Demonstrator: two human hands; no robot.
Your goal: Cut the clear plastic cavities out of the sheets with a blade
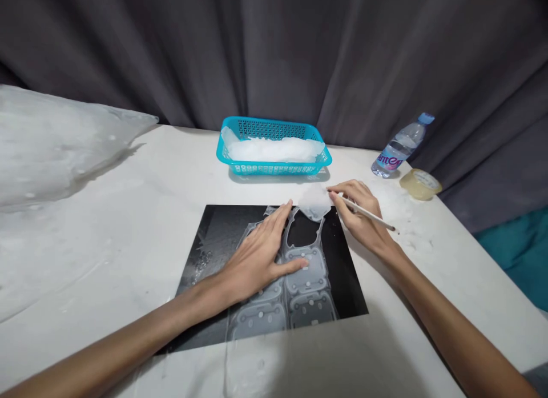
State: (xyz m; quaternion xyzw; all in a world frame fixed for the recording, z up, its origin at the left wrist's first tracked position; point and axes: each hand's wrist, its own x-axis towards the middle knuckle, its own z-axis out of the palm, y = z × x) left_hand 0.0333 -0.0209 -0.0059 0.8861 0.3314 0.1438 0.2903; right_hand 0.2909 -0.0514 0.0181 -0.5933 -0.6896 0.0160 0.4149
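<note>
A clear plastic sheet with rows of rounded moulded shapes lies over a black mat and runs past its near edge. My left hand rests flat on the sheet, fingers stretched and thumb spread. One opening in the sheet's upper right shows the black mat. Just beyond that opening is a loose translucent piece. My right hand pinches a thin white stick with a dark tip; its fingertips are at the right side of the loose piece. Whether they also grip the piece is unclear.
A blue basket holding whitish translucent pieces stands at the back. Towards the back right are a tilted water bottle and a roll of tape. A large translucent bag lies at the left. Dark curtains hang behind the white table.
</note>
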